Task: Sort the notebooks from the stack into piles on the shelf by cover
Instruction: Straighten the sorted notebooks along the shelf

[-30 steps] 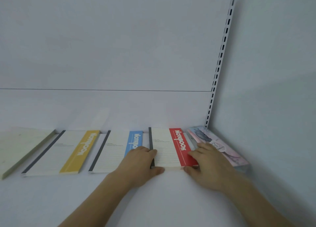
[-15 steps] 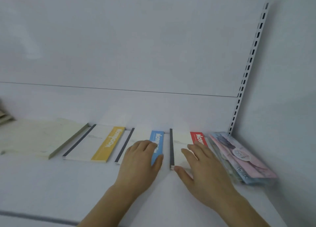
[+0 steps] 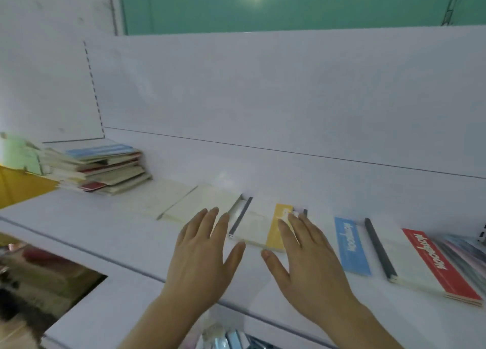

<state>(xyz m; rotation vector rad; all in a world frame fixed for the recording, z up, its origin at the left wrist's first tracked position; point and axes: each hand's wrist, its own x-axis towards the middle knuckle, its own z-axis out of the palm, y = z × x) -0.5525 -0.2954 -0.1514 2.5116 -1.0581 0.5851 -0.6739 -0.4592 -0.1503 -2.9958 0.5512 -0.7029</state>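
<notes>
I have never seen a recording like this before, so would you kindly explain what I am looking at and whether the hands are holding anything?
There is no machine here: a person wears a camera on the head, looking forward and down at their own two bare hands. The left hand and the right hand are both spread flat with straight fingers and hold nothing. They hover over or rest on a white shelf. Along it lie sorted notebook piles: cream covers, a yellow-striped notebook, a blue-striped one, a red-striped one and patterned ones at the far right. The unsorted stack waits at the far left.
</notes>
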